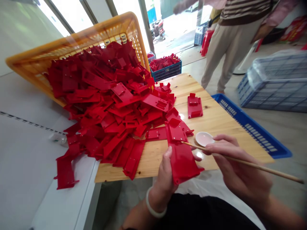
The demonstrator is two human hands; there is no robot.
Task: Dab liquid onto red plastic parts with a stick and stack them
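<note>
My left hand [165, 174] is closed round the lower part of a red plastic part [182, 159], a flat plate with raised tabs and small holes, tilted up above the table's near edge. In my right hand [242, 169] is a thin wooden paintbrush [259, 166], pinched like a pen. Its tip reaches the middle of the plate, just below a raised section; whether it touches I cannot tell. Close beyond my right fingers sits a small white dish [204, 139]. A single red part [195, 107] lies apart on the wood farther back.
A tipped yellow crate [79, 41] spills a heap of red parts [115, 108] over the wooden table [223, 127]. A blue basket [254, 131] is beside its right edge. Another blue crate [167, 71] of red parts stands behind. A person [227, 48] stands beyond, near stacked grey-blue crates [275, 86].
</note>
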